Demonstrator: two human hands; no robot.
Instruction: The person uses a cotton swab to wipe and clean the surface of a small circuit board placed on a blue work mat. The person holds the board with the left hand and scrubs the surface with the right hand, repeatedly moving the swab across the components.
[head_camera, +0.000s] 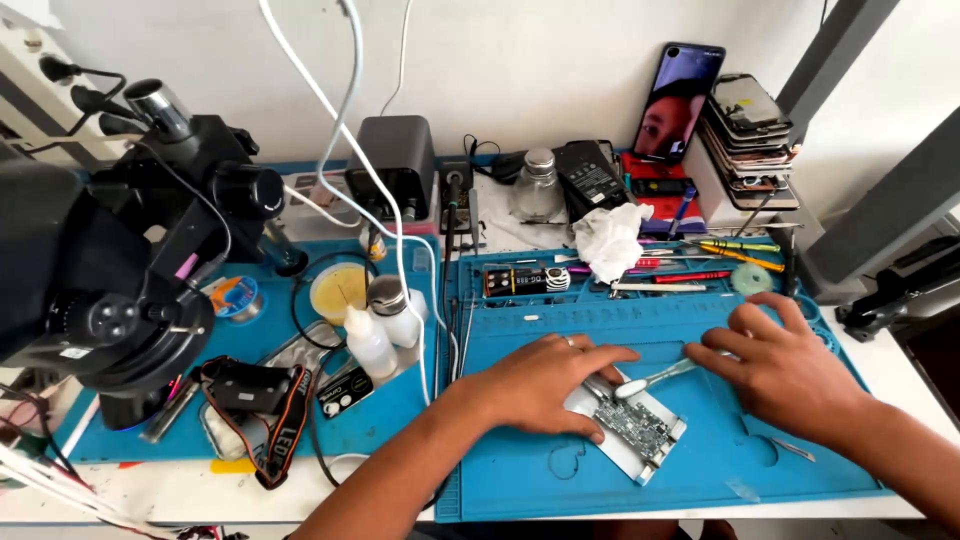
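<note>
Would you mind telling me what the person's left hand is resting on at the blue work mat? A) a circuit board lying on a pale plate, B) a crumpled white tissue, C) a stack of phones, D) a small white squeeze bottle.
A: the left hand lies flat over the circuit board on the blue mat, while the tissue, bottle and phone stack sit apart, farther back.
</note>
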